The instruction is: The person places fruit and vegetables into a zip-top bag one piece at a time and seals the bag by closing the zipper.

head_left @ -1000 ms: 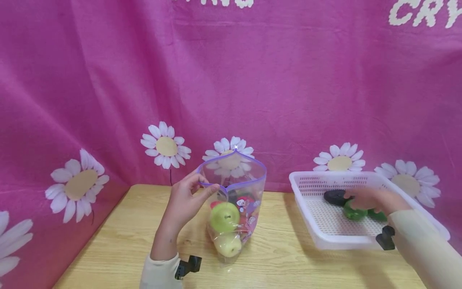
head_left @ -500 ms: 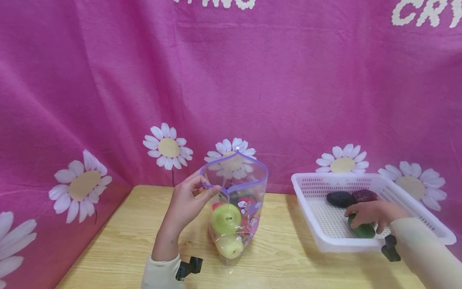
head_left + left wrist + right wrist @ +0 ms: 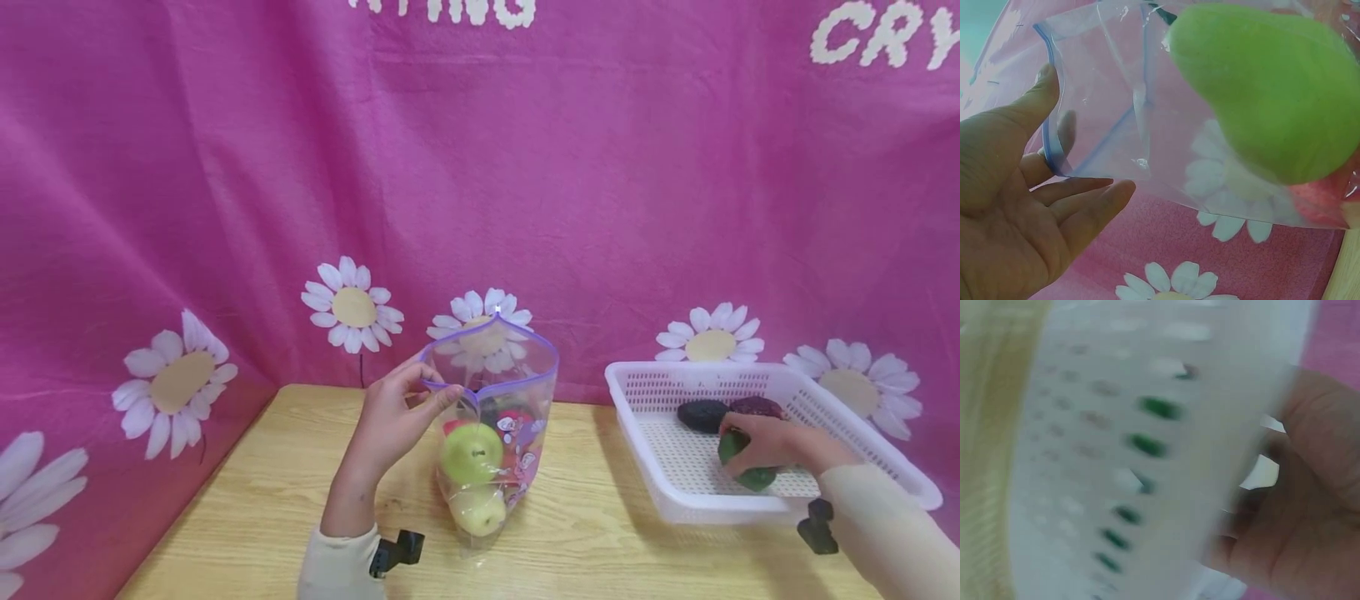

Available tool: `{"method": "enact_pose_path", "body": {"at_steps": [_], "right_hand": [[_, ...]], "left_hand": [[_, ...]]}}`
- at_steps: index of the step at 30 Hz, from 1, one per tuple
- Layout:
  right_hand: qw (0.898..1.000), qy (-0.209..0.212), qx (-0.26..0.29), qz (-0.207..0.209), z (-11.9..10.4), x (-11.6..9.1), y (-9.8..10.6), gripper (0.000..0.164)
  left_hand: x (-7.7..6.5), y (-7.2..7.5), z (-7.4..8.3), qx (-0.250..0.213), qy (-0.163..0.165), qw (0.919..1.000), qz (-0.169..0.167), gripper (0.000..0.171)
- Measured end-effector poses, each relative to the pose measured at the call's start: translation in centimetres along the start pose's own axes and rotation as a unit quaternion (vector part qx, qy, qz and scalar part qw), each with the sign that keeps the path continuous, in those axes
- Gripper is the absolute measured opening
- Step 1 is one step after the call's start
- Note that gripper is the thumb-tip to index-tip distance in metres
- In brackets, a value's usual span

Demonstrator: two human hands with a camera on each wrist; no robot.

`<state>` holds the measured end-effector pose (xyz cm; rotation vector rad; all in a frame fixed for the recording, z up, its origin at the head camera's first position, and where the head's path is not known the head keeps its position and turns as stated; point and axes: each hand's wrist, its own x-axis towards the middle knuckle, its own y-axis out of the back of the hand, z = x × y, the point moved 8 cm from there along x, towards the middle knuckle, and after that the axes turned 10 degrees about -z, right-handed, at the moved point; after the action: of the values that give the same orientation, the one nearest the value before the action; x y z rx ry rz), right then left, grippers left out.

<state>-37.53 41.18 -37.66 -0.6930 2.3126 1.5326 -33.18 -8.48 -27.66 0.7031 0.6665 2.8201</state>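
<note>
My left hand point(image 3: 397, 418) pinches the near left rim of a clear zip bag point(image 3: 542, 417) with purple edging, its mouth spread wide. Inside the bag a green pear point(image 3: 1266, 87) lies above a paler yellow-green fruit point(image 3: 478, 512), with something red behind them. At the right, my right hand point(image 3: 768, 442) reaches into a white basket point(image 3: 735, 510) and curls its fingers over a glossy green vegetable point(image 3: 756, 478); its exact kind I cannot tell. Through the basket's slots, green point(image 3: 1160, 408) shows in the right wrist view, which is blurred.
Behind the right hand, a black oval fruit point(image 3: 702, 416) and a dark purple, rough-skinned one point(image 3: 757, 407) lie in the basket. Both bag and basket stand on a wooden table point(image 3: 585, 533). A pink cloth point(image 3: 570, 208) with daisies hangs behind.
My right hand has come toward the near side of the basket and closed over the green vegetable, uncovering the dark purple fruit. The left hand keeps its pinch on the bag's rim.
</note>
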Motion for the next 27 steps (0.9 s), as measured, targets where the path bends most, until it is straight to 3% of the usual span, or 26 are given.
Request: {"method": "enact_pose_path", "body": {"at_steps": [2, 5, 10, 14, 17, 21, 27], "right_hand": [[0.996, 0.046, -0.050, 0.052, -1.2, -0.4, 1.3, 0.050], [0.980, 0.112, -0.095, 0.135, -4.3, -1.5, 3.5, 0.053], [0.946, 0.182, -0.089, 0.253, -12.1, -4.0, 6.9, 0.063], [0.916, 0.232, -0.070, 0.321, -19.3, -6.5, 7.7, 0.071], [0.901, 0.283, -0.026, 0.329, -24.2, -7.6, 7.2, 0.076], [0.886, 0.341, 0.019, 0.315, -29.4, -7.9, 5.9, 0.076], [0.864, 0.401, -0.002, 0.305, -34.2, -7.8, 4.0, 0.068]], "left_hand": [[0.1, -0.2, 0.0, 0.001, -0.001, 1.0000, -0.006, 0.022], [0.1, -0.4, 0.0, 0.001, -0.003, 0.9999, -0.012, 0.034], [0.2, -0.6, 0.1, 0.007, 0.007, 0.9998, -0.018, 0.041], [0.3, -0.7, 0.2, 0.013, 0.012, 0.9996, -0.022, 0.030], [0.2, -0.6, 0.6, 0.016, -0.003, 0.9997, -0.016, 0.020], [0.1, -0.4, 1.2, 0.018, -0.034, 0.9993, 0.001, 0.024], [-0.3, -0.1, 1.6, 0.012, -0.057, 0.9981, 0.020, 0.024]]}}
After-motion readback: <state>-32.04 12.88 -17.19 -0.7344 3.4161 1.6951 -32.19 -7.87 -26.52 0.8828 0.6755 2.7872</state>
